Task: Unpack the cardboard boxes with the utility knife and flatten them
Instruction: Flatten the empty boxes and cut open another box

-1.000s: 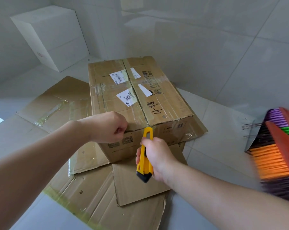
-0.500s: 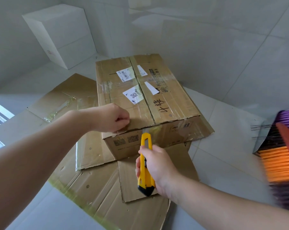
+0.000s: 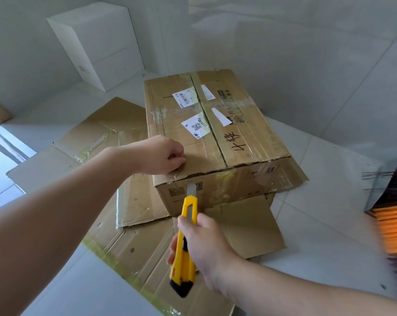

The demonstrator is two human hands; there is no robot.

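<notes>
Change: the utility knife (image 3: 185,242) is now showing an extended blade, reaching the cardboard box (image 3: 218,142).
Box: taped, labelled, sitting on flattened cardboard (image 3: 133,247).
Left hand (image 3: 157,155): pinching the near top flap.
Right hand (image 3: 204,249): gripping the knife, near side.

Ahead of me a tall white rectangular box (image 3: 97,42) stands against the tiled wall; a multicoloured bristle broom (image 3: 393,224) blurs at my right.

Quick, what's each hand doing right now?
Left hand: curled, pinching the box flap edge.
Right hand: grips the knife, blade out.
</notes>
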